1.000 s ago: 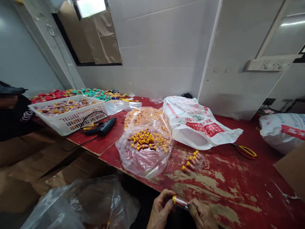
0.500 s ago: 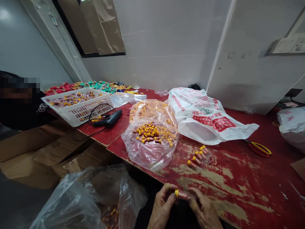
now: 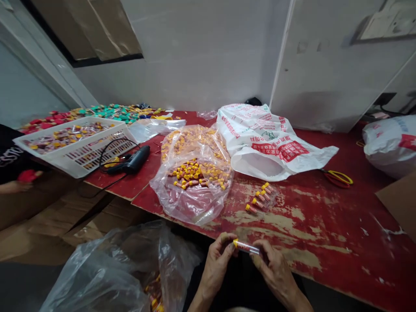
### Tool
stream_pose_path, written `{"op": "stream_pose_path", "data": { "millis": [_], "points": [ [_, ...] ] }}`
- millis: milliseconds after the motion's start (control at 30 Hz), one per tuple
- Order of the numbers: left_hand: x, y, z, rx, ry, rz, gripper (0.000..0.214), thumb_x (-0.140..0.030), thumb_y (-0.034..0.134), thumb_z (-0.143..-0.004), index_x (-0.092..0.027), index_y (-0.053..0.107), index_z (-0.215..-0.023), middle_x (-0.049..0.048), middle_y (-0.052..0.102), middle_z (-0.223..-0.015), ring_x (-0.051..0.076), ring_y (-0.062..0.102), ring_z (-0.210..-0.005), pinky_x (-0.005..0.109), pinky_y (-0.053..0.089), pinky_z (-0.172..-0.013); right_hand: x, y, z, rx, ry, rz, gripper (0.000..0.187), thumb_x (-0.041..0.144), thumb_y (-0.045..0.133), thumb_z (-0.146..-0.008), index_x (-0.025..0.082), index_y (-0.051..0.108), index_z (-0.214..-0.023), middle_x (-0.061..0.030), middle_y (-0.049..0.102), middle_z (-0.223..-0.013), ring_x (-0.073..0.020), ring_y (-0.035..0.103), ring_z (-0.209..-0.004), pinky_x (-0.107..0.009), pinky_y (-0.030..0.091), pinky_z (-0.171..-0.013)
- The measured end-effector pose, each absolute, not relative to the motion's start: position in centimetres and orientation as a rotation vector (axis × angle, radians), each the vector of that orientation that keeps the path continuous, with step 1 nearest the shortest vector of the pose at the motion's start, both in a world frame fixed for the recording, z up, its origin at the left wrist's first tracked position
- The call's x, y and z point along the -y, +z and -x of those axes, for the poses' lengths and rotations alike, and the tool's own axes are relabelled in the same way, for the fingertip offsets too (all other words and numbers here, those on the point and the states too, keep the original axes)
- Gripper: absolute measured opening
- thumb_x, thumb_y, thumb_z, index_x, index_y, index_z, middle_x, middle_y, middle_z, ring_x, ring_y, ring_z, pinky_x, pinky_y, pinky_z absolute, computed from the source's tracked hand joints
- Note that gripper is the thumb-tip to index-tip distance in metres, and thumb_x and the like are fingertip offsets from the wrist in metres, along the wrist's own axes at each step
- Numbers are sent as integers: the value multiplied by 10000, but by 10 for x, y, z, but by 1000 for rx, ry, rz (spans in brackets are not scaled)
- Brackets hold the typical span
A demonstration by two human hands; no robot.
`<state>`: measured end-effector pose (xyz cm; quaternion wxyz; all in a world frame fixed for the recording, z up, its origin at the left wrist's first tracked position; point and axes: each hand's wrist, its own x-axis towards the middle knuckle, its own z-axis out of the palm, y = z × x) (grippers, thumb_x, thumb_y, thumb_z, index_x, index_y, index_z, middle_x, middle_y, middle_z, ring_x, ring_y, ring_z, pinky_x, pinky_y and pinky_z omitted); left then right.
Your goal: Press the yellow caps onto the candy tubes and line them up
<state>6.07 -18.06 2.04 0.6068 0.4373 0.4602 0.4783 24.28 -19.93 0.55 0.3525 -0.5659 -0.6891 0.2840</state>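
Note:
Between my two hands is a small clear tube (image 3: 244, 246) with a yellow cap, a red-and-white label and a shiny bare right end, lying nearly level. The capped end is pinched by the fingers of my left hand (image 3: 216, 261). My right hand (image 3: 276, 269) grips the other end between thumb and fingers. Just beyond, on the red table (image 3: 292, 234), lie several yellow-capped tubes (image 3: 260, 199) in clear wrapping. To their left, an open plastic bag (image 3: 195, 212) holds many more capped tubes.
A white printed sack (image 3: 256, 130) lies behind, with yellow-and-red-handled scissors (image 3: 339, 178) to its right. A black corded tool (image 3: 138, 159) rests beside a white basket (image 3: 100, 151) of wrapped pieces. Below the table edge hangs a large clear bag (image 3: 107, 264). A co-worker's hand (image 3: 14, 187) holds something red.
My view has turned slightly right and down. More of the tube's right end shows between my hands, and the tube tilts a little. The co-worker's hand has come into sight.

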Motion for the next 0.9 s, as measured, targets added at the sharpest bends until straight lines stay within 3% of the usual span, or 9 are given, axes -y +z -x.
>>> {"op": "stream_pose_path", "data": {
  "millis": [100, 200, 267, 400, 533, 700, 800, 900],
  "points": [
    [176, 21, -67, -1054, 1078, -1059, 229, -354, 650, -804, -167, 641, -935, -11, 594, -723, 125, 523, -681, 243, 411, -697, 203, 9, -248, 1777, 806, 1547, 394, 444, 336, -939, 185, 613, -834, -44, 639, -682, -178, 609, -638, -265, 442, -602],
    [172, 19, -74, -1013, 1054, -1054, 214, -326, 660, -800, -173, 639, -948, -13, 599, -755, 118, 531, -682, 239, 416, -702, 206, 9, -254, 1697, 794, 1532, 333, 425, 417, -901, 167, 587, -1024, -66, 666, -828, -184, 616, -715, -268, 449, -628],
    [169, 16, -78, -998, 1036, -1042, 205, -314, 666, -800, -180, 640, -952, -17, 595, -754, 113, 533, -681, 235, 418, -702, 208, 7, -257, 1653, 795, 1504, 306, 405, 451, -890, 172, 565, -1053, -53, 660, -839, -171, 605, -695, -257, 439, -610],
    [163, 12, -85, -1028, 997, -1064, 204, -307, 678, -797, -186, 650, -958, -17, 598, -773, 109, 535, -707, 223, 419, -714, 207, 0, -260, 1624, 805, 1569, 331, 411, 369, -940, 185, 600, -868, -27, 629, -684, -164, 588, -604, -260, 401, -568],
    [154, 8, -89, -1083, 965, -1058, 232, -328, 704, -775, -193, 658, -959, -2, 615, -866, 118, 550, -759, 228, 432, -736, 198, -7, -262, 1597, 744, 1510, 300, 360, 404, -921, 175, 568, -1092, -79, 670, -946, -182, 632, -741, -279, 439, -660],
    [136, 5, -94, -1154, 937, -1066, 269, -338, 732, -743, -190, 673, -960, 9, 627, -863, 122, 558, -748, 232, 442, -729, 177, -14, -267, 1682, 770, 1665, 214, 291, 421, -936, 180, 599, -896, -34, 667, -728, -180, 638, -676, -263, 389, -604],
    [121, 4, -98, -1225, 945, -1076, 296, -354, 750, -716, -183, 684, -948, 16, 642, -860, 120, 562, -739, 225, 447, -722, 159, -16, -268, 1800, 699, 1720, 185, 273, 448, -939, 194, 606, -882, -40, 675, -836, -175, 639, -727, -254, 371, -590],
    [104, 0, -104, -1275, 956, -1069, 308, -370, 755, -694, -192, 688, -936, 31, 669, -917, 137, 588, -776, 234, 461, -725, 142, -17, -265, 1887, 600, 1754, 133, 271, 521, -913, 208, 593, -1006, -41, 662, -950, -170, 637, -737, -256, 372, -572]
  ]
}}
